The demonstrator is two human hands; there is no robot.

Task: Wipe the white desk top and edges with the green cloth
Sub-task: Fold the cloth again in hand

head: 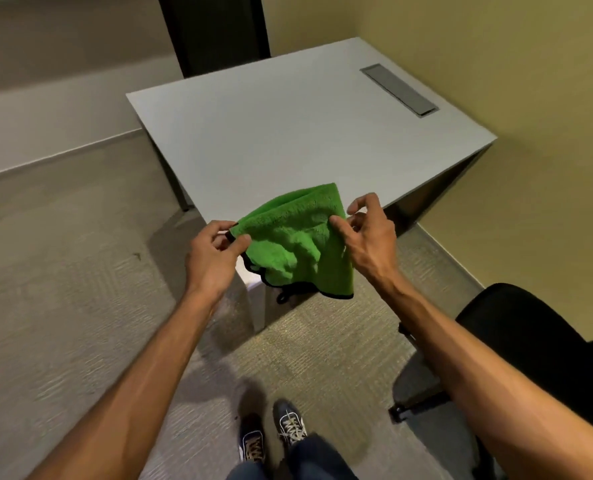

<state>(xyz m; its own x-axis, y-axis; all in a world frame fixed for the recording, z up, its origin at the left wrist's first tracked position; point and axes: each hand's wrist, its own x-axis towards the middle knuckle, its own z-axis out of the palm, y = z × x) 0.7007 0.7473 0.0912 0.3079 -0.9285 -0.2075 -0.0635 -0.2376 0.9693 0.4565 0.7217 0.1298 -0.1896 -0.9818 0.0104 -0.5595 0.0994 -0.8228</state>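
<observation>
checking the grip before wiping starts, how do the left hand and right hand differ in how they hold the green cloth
The left hand pinches the black-trimmed corner of the green cloth, fingers curled close. The right hand pinches the opposite upper edge, sits slightly higher, and has its spare fingers lifted. Both hold the cloth above the desk's near corner.

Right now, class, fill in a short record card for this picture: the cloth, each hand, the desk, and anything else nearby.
cloth: green cloth, black-edged, folded, held in the air over the desk's near corner
left hand: left hand pinches the cloth's left corner
right hand: right hand pinches the cloth's right side
desk: white desk, top bare apart from a grey cable hatch near the wall
wiping: not yet begun, cloth not on the desk top
nearby: black chair at right, on carpet
</observation>
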